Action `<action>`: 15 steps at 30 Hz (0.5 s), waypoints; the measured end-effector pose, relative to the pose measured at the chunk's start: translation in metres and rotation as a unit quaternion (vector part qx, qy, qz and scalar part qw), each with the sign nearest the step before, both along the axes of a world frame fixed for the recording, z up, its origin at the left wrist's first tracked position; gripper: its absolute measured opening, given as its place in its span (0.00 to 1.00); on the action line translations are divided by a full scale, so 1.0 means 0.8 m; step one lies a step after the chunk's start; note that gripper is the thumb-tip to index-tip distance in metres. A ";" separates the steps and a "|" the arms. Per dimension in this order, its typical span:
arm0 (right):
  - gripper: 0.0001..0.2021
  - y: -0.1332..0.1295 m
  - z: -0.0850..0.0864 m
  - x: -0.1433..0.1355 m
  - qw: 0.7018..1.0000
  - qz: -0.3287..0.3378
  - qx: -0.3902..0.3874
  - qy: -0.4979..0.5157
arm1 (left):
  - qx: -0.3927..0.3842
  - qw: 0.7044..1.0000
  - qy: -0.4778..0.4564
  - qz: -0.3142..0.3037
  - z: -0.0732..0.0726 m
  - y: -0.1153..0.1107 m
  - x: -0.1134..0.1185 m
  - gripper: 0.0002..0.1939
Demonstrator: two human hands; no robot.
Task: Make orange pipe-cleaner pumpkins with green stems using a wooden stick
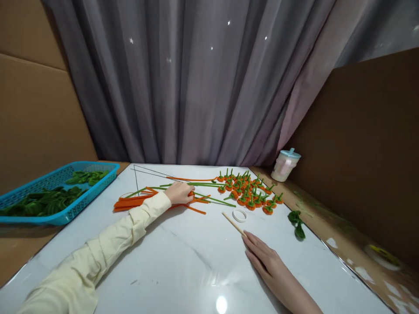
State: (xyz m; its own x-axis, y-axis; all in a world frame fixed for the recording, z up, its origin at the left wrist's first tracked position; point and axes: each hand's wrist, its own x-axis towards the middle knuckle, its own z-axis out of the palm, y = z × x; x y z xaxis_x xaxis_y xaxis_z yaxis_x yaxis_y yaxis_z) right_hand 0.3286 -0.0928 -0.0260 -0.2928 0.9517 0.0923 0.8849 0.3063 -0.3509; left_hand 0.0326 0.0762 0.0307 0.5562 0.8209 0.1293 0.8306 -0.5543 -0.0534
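"Judging from the table [183, 270], how far along is the work?"

"Partway, I'd say. A crowd of orange-and-green pieces [242, 200] stands beyond the white ring [240, 221], spreading to its right — those look finished. Left of the ring, plenty of orange strips [131, 203] and a few green stems [209, 184] lie loose, so material seems left to use."

"And the hands?"

"The left hand [179, 193], left of the ring, is curled over the strips, fingertips pinched together with a bit of orange showing at them; how many strips it has, I can't tell. The right hand [266, 257], on the near side of the ring, has its fingers nearly straight and drawn together on one end of a wooden stick [233, 223]."

"Which way does the stick point?"

"Slantwise: its held end is nearer the person, its free end points away and leftward, just beside the ring."

"The strips?"

"Mostly crosswise — bundled ends far left of the ring, loose ends fanning towards it. The stems run much the same way, while the pieces' stalks mostly point up."
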 end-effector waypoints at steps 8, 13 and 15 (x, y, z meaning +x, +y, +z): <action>0.23 -0.001 -0.007 0.003 1.000 0.002 0.023 -0.002 | 0.018 0.999 0.030 0.015 -0.033 0.004 0.033 0.09; 0.24 0.001 -0.011 0.004 1.000 0.003 0.027 -0.004 | 0.042 0.999 0.016 0.029 -0.020 0.003 0.032 0.10; 0.24 0.001 -0.012 0.005 0.999 0.005 0.033 0.004 | 0.064 0.997 0.002 0.037 0.001 -0.003 0.026 0.12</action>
State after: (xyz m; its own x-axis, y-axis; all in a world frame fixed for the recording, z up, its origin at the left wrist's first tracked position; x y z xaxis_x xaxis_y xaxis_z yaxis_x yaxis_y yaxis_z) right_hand 0.3326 -0.0917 -0.0353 -0.3023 0.9402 0.1570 0.8788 0.3387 -0.3360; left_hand 0.0537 0.0738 0.0313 0.4946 0.8370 0.2339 0.8691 -0.4792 -0.1232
